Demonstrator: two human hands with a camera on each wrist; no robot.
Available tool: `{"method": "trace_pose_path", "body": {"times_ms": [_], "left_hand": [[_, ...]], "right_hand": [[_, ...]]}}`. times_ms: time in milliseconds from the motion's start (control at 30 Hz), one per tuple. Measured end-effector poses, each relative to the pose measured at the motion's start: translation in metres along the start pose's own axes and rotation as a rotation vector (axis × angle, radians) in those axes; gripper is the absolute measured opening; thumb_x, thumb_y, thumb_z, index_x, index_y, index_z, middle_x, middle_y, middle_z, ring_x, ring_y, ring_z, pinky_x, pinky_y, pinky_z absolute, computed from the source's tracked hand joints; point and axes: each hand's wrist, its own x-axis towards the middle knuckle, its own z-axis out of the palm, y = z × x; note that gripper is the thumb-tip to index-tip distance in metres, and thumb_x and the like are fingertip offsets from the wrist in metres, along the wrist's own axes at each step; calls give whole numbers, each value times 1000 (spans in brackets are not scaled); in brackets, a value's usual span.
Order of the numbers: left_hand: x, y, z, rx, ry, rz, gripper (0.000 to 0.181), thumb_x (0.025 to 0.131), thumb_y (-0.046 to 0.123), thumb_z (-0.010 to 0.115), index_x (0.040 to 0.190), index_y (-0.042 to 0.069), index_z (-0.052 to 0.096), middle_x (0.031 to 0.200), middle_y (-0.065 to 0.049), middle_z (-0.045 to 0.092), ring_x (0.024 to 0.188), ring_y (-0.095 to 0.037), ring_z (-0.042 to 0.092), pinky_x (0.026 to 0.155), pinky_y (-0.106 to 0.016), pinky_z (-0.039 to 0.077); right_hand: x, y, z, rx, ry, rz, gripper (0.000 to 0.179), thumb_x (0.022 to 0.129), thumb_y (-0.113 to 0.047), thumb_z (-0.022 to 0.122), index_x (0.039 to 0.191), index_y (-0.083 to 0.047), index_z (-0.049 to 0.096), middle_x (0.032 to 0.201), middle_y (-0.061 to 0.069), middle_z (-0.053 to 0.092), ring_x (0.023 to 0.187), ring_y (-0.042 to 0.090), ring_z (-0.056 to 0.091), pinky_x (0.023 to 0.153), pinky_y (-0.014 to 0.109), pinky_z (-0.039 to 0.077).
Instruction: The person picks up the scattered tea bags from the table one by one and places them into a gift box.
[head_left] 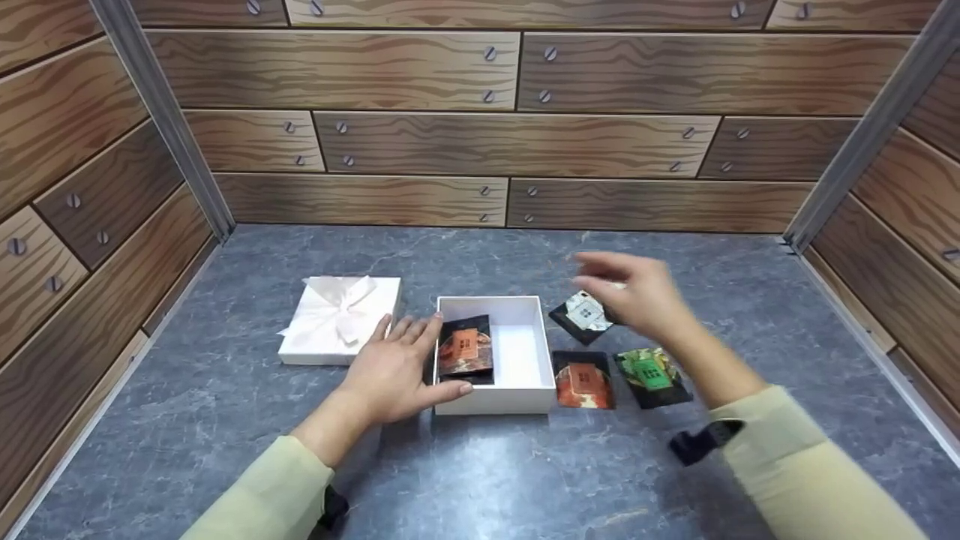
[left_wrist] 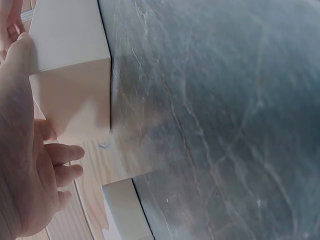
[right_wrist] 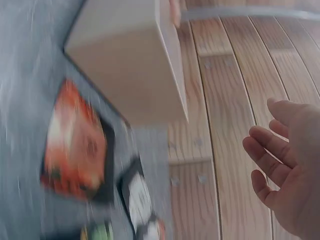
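An uncovered white box (head_left: 491, 401) stands mid-table with a black-and-orange flat packet (head_left: 466, 349) in its left half. My left hand (head_left: 390, 375) rests against the box's left side, its fingers extended and its thumb at the front corner. My right hand (head_left: 637, 292) is raised over the packets on the right; the right wrist view shows its fingers (right_wrist: 272, 150) loosely bent around nothing. Below it lies a black-and-white packet (head_left: 585, 313), with another partly hidden packet beside it. An orange packet (head_left: 583, 381) and a green one (head_left: 651, 375) lie nearer me.
A white lid with a ribbon bow (head_left: 341, 315) sits left of the box, close to my left fingers. Wood-patterned panels (head_left: 420, 142) enclose the grey marbled table (head_left: 480, 480) at the back and both sides.
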Motion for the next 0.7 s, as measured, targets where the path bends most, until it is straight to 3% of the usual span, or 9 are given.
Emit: {"method": "trace_pose_path", "body": {"times_ms": [100, 333, 533, 700], "left_hand": [[-1, -1, 1, -4, 9, 3, 119, 87, 95, 40, 166, 6, 35, 159, -20, 50, 149, -43, 43, 127, -60, 19], [-2, -3, 2, 7, 22, 8, 118, 88, 94, 40, 165, 4, 37, 158, -20, 52, 148, -44, 45, 126, -61, 20], [-2, -3, 1, 10, 20, 11, 118, 88, 94, 39, 165, 4, 38, 158, -20, 52, 147, -43, 46, 126, -61, 20], [0, 0, 0, 9, 16, 14, 118, 88, 94, 40, 165, 5, 37, 158, -20, 51, 148, -44, 44, 126, -61, 20]], "right_hand": [[-7, 21, -26, 0, 10, 41, 46, 98, -27, 79, 140, -9, 70, 122, 12, 77, 103, 24, 73, 81, 24, 60], [-36, 88, -79, 8, 28, 129, 50, 101, -22, 76, 145, -2, 64, 130, 22, 72, 96, -5, 66, 81, 10, 53], [-57, 136, -91, 20, -7, 190, 54, 101, -18, 75, 148, 5, 58, 136, 29, 66, 101, -9, 62, 84, 10, 52], [-71, 158, -93, -13, -41, 252, 57, 101, -22, 76, 147, 4, 58, 139, 28, 65, 112, 3, 62, 87, 7, 47]]}}
